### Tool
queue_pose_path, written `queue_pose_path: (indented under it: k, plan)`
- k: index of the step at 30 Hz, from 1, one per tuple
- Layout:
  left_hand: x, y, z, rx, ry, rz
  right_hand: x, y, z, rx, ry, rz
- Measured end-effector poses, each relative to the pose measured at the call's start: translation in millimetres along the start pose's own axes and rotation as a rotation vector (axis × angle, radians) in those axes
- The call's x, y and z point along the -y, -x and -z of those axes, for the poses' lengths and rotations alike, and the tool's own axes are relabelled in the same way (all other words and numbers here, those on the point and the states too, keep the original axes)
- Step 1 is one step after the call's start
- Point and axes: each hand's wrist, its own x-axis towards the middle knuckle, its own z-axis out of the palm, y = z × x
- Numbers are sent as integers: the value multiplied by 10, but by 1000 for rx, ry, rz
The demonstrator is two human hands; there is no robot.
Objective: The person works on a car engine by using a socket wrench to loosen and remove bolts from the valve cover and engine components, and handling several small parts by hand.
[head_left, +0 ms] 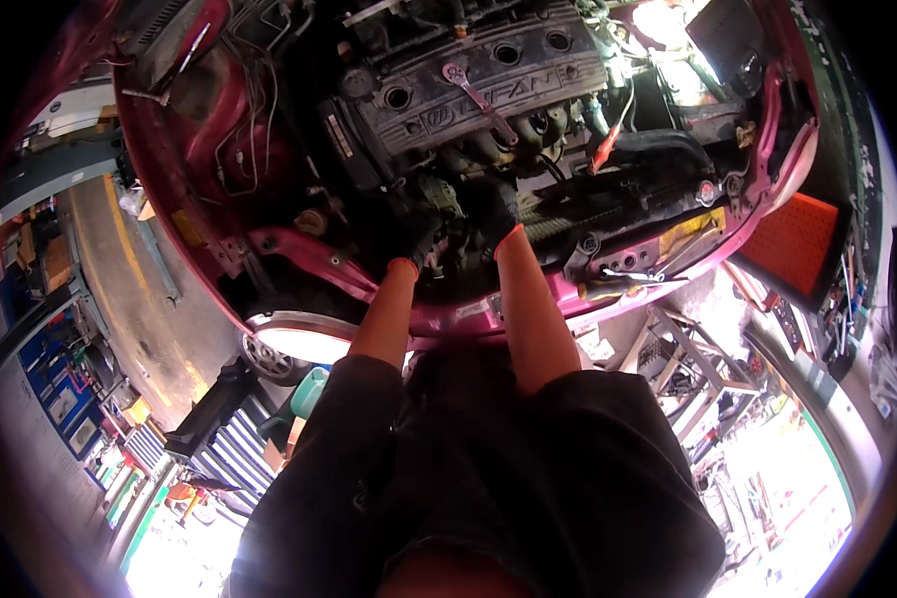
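Head view — left hand (416,237), right hand (493,211) beside engine (429,108); can't discern either grip.

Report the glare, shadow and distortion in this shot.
Head view: glare burns out patches lower left, lower right, upper right; head view: shadow obscures the left grip and right grip; head view: fisheye seems to bow the pink bodywork inside a black rim.

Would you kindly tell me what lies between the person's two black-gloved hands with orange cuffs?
Dull grey-green metal engine parts, partly in shadow, lie between the left hand and right hand, as the head view shows.
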Motion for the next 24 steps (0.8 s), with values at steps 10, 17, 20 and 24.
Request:
queue_pose_path:
  k: [10,17,20,24]
  plan:
    - [650,-61,-401,522,276,473,-249,182,-15,159,890,44]
    - [543,-29,-439,386,850,769,-450,587,-113,109,1079,81]
    - [507,-58,-424,337,788,769,-794,396,-116,116,952,-28]
    - [761,-12,-528,122,844,524,-948,298,-265,105,926,-87]
